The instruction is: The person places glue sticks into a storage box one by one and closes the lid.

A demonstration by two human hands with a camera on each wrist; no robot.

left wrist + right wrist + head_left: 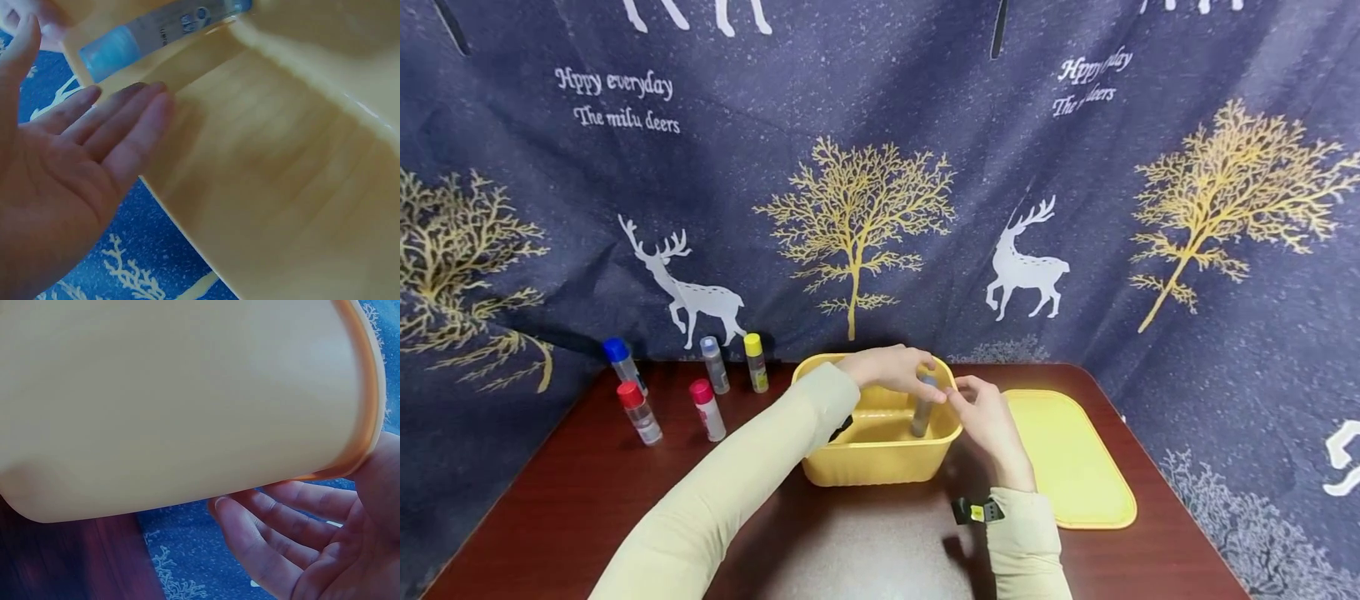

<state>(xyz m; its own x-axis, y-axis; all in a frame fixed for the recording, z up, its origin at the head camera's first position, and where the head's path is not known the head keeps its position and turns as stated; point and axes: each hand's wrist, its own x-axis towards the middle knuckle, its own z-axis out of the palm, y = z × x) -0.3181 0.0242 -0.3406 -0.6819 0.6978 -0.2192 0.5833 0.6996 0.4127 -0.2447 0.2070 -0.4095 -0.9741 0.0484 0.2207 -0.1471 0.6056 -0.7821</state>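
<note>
A yellow plastic bin stands near the back of the table. Inside its right end a clear bottle with a light blue cap stands upright, leaning close to the wall. My left hand reaches over the bin beside this bottle. In the left wrist view the left fingers are extended, with a gap between them and the bottle. At the bin's right rim is my right hand, its fingers loosely bent along the outside of the wall.
A yellow lid lies flat right of the bin. On the left stand several small clear bottles, among them one with a blue cap, one red-capped bottle and one yellow-capped bottle. A dark printed cloth hangs behind the table.
</note>
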